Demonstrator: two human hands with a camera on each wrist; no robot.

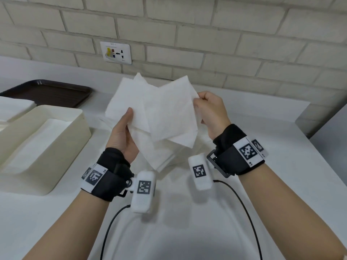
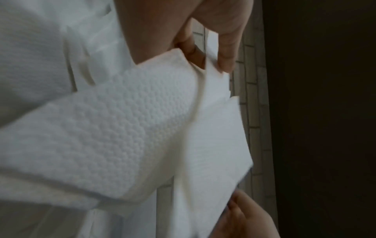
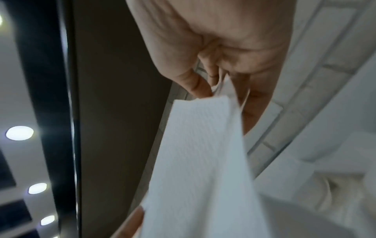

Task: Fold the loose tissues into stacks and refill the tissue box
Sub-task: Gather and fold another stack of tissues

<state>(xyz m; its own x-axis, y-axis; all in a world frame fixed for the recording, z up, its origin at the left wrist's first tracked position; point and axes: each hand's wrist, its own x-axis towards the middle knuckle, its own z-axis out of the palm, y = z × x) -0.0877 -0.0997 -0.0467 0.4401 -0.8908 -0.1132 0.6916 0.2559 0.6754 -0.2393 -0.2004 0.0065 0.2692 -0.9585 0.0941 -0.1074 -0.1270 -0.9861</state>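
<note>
**Both hands on the tissues, held up over the counter**

My left hand point(image 1: 124, 132) is palm-up w/ the thumb pressed down on the near-left edge of the tissues point(image 1: 157, 109), fingers curled behind them, so it's a pinch grip, not a full fist. In the left wrist view the thumb and fingertips point(image 2: 225, 53) nip a corner of the embossed sheet.

My right hand point(image 1: 210, 111) is curled tight, thumb & fingers pinching the right edge of the same bunch. Right wrist view shows that too: fingers point(image 3: 195, 83) closed on the top of a sheet.

The tissues are several loose sheets, fanned and overlapping, held in the air between my hands, above more tissues lying on the white counter point(image 1: 281, 147).

Tissue box point(image 1: 56, 132) sits at my left on the counter, open-topped, white sheets inside. Dark tray point(image 1: 56, 91) behind it, by the brick wall point(image 1: 225, 34).
</note>
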